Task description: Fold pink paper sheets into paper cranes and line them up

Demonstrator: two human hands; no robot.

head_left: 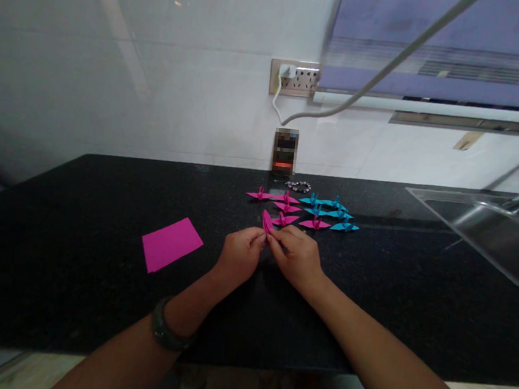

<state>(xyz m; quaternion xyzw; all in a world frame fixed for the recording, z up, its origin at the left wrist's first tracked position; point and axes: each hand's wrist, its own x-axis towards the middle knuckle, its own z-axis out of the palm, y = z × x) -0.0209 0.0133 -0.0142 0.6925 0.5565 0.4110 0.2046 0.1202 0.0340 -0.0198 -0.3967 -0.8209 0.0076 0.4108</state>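
Both my hands meet over the black countertop (75, 244) and pinch a small folded pink paper piece (267, 221) that sticks up between the fingertips. My left hand (239, 255) grips it from the left, my right hand (296, 256) from the right, fingers closed on the paper. Just beyond them lie several finished pink paper cranes (286, 208) and several blue paper cranes (331, 212) in rows. A flat pink paper sheet (171, 244) lies to the left of my left hand.
A phone (284, 151) leans against the white wall, with a bead bracelet (297, 186) in front of it. A wall socket (294, 78) with a white charger is above. A steel sink (490, 226) is set into the counter at the right.
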